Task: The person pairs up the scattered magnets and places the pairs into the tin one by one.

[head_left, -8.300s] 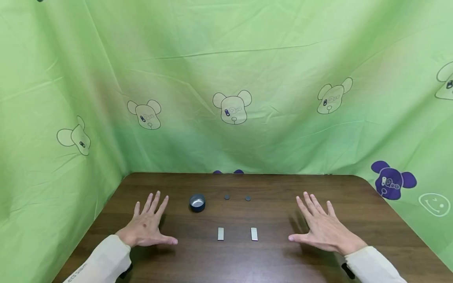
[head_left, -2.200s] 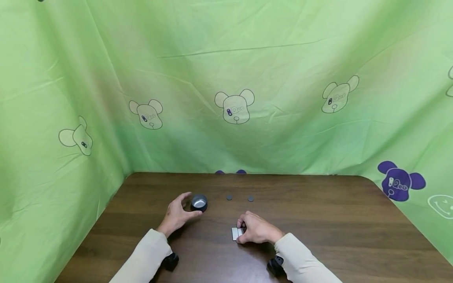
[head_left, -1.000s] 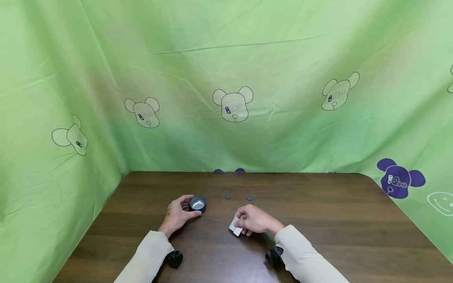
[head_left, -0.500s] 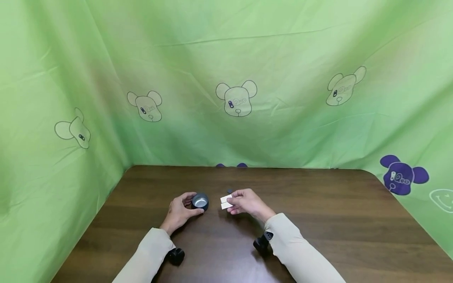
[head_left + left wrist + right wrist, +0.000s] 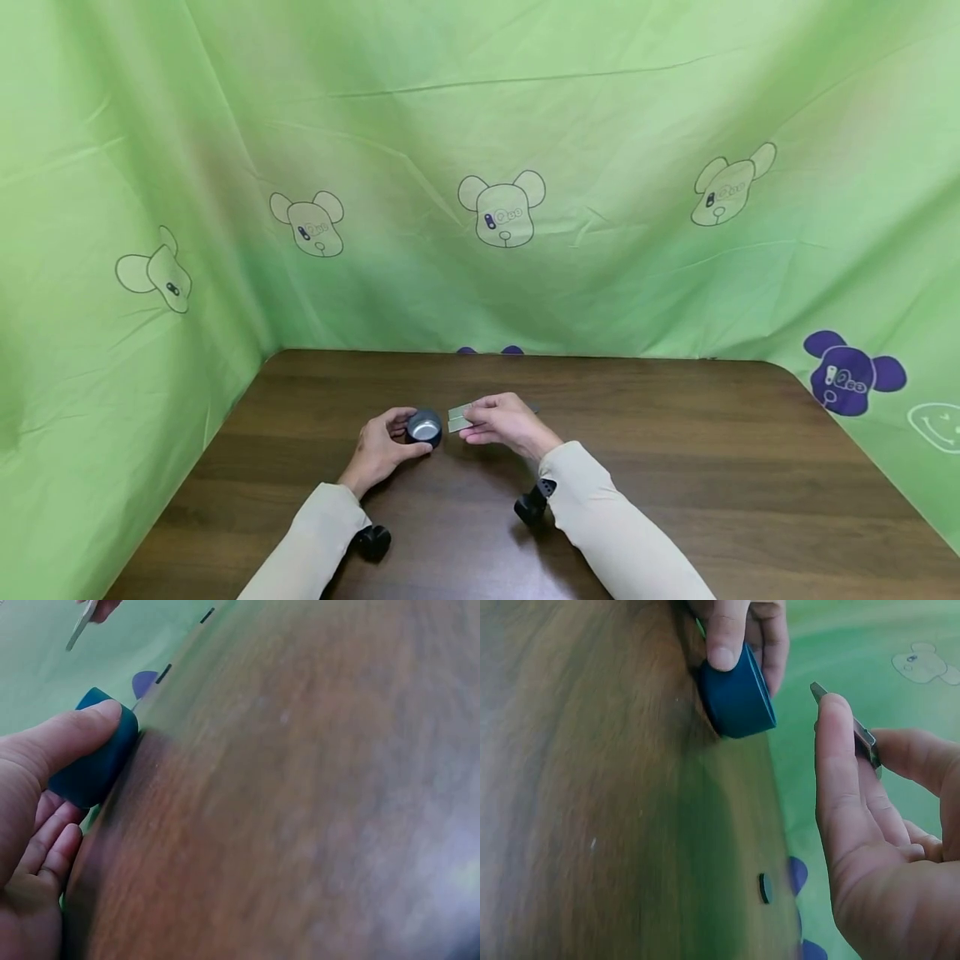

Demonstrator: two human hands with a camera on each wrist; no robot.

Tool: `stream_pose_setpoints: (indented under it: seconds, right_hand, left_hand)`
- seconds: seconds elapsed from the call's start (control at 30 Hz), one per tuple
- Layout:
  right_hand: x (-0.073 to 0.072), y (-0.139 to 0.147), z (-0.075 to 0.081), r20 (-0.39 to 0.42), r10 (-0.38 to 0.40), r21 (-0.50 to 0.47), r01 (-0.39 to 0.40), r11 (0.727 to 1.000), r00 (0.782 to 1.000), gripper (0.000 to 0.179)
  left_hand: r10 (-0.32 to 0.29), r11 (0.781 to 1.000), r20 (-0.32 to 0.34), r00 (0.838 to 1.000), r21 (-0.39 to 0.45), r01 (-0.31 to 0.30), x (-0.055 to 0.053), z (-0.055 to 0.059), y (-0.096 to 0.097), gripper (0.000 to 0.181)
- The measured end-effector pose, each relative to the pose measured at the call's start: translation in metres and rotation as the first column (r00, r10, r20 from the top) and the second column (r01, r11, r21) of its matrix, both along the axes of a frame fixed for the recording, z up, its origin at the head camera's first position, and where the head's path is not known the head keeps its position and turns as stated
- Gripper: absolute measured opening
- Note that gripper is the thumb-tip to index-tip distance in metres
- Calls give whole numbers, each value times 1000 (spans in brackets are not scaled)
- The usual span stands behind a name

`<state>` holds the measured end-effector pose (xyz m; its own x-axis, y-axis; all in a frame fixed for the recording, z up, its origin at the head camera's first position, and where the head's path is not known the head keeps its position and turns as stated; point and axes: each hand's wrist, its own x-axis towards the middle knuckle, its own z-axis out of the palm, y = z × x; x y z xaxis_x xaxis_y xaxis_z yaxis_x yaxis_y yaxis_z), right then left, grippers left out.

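Note:
A small dark blue cup (image 5: pixel 423 427) with a silvery inside stands on the wooden table. My left hand (image 5: pixel 377 450) grips it, thumb on the near side and fingers round the far side. To its right, my right hand (image 5: pixel 506 427) pinches two small flat rectangular pieces (image 5: pixel 456 418) side by side, raised just right of the cup's rim and apart from it. In the right wrist view, the thin edge of a held rectangular piece (image 5: pixel 819 691) pokes out past my fingertips.
Two small dark discs lie on the table: a far disc (image 5: pixel 207 615) and a near disc (image 5: pixel 163 673) show in the left wrist view. In the head view my right hand mostly hides them. A green printed curtain (image 5: pixel 375 275) hangs behind the brown table (image 5: pixel 712 467).
From flat on the table, the two rectangular pieces have been drawn together, picked up by my right hand and carried left and away toward the cup. My left hand has come to the cup.

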<state>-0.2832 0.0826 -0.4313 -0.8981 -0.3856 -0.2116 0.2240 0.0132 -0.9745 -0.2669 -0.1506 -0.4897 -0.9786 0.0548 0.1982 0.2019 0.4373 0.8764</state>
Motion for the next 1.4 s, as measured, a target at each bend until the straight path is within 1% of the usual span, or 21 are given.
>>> stream_pose_setpoints:
  seconds: [0.2,0.5,0.7,0.93,1.13,1.2,1.4]
  right_hand:
    - [-4,-16,-3,38,9,-25,-8,1000,999,35]
    - [-11,-35,-2,73,-21,0,21,1000,997,36]
    - [-13,-42,-3,82,-36,19,34,999,996,33]
    - [-15,-49,-6,83,-25,25,23,999,996,32]
    - [-13,-55,-6,75,-40,67,35,997,996,30]
    - [-12,-57,-5,73,-47,81,41,996,996,30]
    - [-12,-63,-5,55,-48,118,41,992,997,29]
  left_hand:
    - [5,999,14,1000,32,-6,-1,-1,0,58]
    - [8,999,15,1000,37,-9,-2,0,1,58]
    - [-6,999,3,1000,36,6,-3,-1,1,57]
    - [-2,999,3,1000,52,2,-2,-1,0,56]
    - [-4,999,9,1000,53,3,-2,-1,0,56]
    - [-10,999,-1,1000,52,10,-2,-1,0,56]
    - [2,998,-14,1000,57,-1,-3,-2,-1,55]
